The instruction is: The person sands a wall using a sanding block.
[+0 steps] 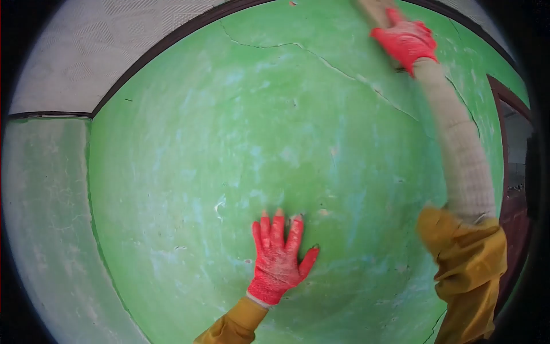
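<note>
A cracked green wall point(200, 143) with pale, bluish worn patches fills most of the head view. My left hand point(278, 258), in a red glove, lies flat against its lower middle with the fingers spread. High at the upper right, my right hand point(405, 43), also red-gloved and slightly blurred, grips a flat beige block point(375, 12) against the wall. The block's far end runs out of the frame at the top, and the hand covers part of it.
A dark trim strip point(172, 34) borders the patterned white ceiling point(74, 63). At the left is a side wall point(43, 200) in faded green. A dark brown frame point(498, 103) with glass stands at the right edge. Long cracks cross the upper wall.
</note>
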`<state>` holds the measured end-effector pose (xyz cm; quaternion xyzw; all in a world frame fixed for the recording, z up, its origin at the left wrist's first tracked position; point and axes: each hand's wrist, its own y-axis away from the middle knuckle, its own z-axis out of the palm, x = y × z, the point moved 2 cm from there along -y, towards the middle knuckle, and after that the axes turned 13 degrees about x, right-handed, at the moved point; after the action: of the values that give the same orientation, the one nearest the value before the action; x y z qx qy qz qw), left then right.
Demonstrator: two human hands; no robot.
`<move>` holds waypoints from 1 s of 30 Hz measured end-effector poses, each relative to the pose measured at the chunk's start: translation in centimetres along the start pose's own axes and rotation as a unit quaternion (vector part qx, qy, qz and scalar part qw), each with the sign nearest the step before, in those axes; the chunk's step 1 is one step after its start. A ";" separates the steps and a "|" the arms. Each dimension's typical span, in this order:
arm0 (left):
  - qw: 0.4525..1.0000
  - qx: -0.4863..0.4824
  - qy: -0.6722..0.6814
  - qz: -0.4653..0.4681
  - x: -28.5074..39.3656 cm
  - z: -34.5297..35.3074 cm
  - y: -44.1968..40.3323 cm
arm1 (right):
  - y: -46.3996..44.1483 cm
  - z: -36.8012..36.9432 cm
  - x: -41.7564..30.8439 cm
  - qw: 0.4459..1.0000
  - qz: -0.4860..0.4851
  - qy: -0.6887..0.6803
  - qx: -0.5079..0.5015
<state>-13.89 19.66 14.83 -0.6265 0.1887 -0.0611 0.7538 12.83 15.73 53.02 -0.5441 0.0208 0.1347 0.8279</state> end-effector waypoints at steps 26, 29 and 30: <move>0.999 0.023 0.013 -0.041 -5.2 -2.1 2.8 | 7.0 0.6 -16.2 0.964 -0.232 -0.112 -0.069; 0.998 0.024 0.040 -0.036 -5.2 -1.9 3.1 | 5.4 1.0 -15.4 0.991 -0.091 -0.071 -0.062; 0.998 0.020 0.040 -0.040 -5.2 -2.0 3.2 | 6.0 1.2 -16.6 0.992 -0.092 -0.049 -0.065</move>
<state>-19.82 20.20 12.58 -0.6152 0.1920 -0.1205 0.7551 -4.78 15.76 51.14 -0.5889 -0.0786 0.0855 0.7998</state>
